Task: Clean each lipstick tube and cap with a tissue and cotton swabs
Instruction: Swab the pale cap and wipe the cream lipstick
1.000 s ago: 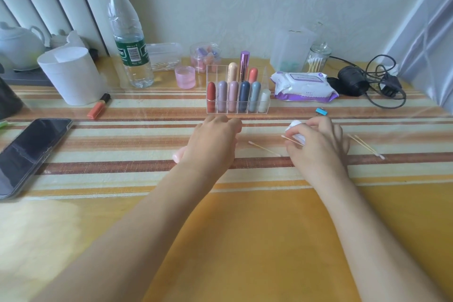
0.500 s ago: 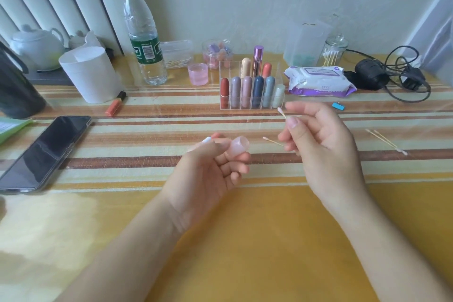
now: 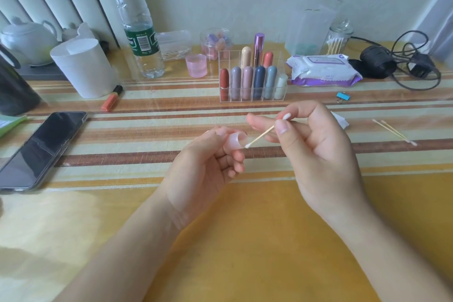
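Moved: swab (image 3: 261, 136) tip to cap (image 3: 234, 141) mouth | left grip (image 3: 203, 171) clamped on cap | right grip (image 3: 318, 154) pinching swab

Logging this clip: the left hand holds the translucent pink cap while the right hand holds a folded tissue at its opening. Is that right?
Not quite. The head view shows the right hand pinching a cotton swab, not a folded tissue. The rest stands: the swab's tip is at the opening of the translucent pink cap, which the left hand holds.
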